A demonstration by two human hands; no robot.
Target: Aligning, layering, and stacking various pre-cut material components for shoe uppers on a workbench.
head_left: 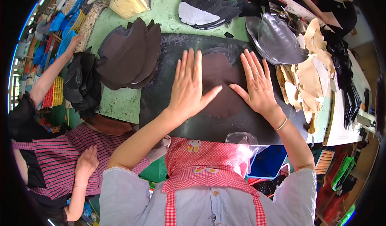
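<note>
A dark brown cut piece, rounded with a notch at its far edge, lies flat on a black work mat. Along its left edge rests my left hand, fingers straight and pointing away, thumb reaching over the piece. My right hand lies flat at its right edge, thumb also over the brown surface, a ring on one finger. Neither hand grips anything. Left of the mat is a fanned stack of similar dark brown pieces. A dark grey, shiny stack of pieces sits beyond my right hand.
Beige cut pieces pile up at the right, and black pieces at the left. Black and white pieces lie at the far side near a yellowish block. A co-worker in a striped apron sits at left; another person is far right.
</note>
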